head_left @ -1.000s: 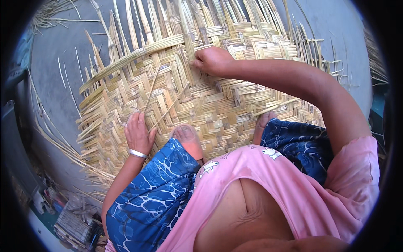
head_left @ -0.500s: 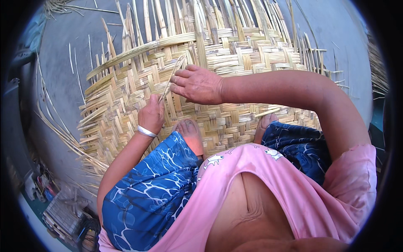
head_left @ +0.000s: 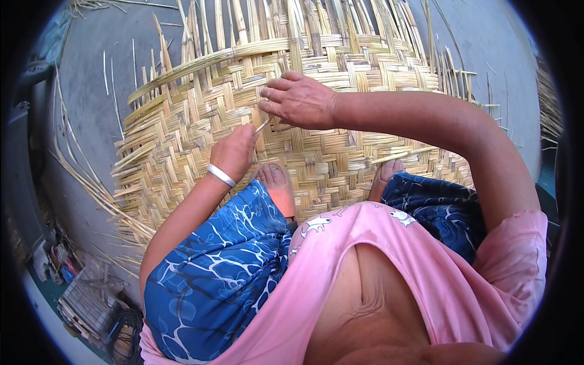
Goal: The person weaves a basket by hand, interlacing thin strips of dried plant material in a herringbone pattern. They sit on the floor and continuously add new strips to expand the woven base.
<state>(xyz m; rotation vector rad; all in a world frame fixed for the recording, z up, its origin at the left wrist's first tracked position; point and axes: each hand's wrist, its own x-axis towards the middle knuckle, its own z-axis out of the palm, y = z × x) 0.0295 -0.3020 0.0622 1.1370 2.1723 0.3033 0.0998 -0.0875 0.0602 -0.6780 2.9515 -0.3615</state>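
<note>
A large half-woven mat of split straw-coloured reed strips (head_left: 340,146) spreads on the floor under my hands and feet. My left hand (head_left: 234,151), with a silver bangle (head_left: 221,175) at the wrist, is closed on a thin reed strip (head_left: 262,126). A short end of it pokes out toward my right hand. Palm down over the weave, my right hand (head_left: 299,102) has its fingers stretched out and slightly apart; its thumb is hidden. Just above it a long pale band of strips (head_left: 243,51) crosses the upright strips.
Unwoven strip ends (head_left: 353,21) stick out along the far edge. Loose strips (head_left: 91,188) trail over the grey floor (head_left: 97,48) at left. My bare feet (head_left: 274,179) rest on the mat. A bundle of thin stalks (head_left: 549,100) lies far right, and a wire crate (head_left: 91,298) stands lower left.
My left hand has moved up and right, toward the right hand. The strip between them shows much less length now. My right hand has shifted slightly up and right, its fingers over the weave.
</note>
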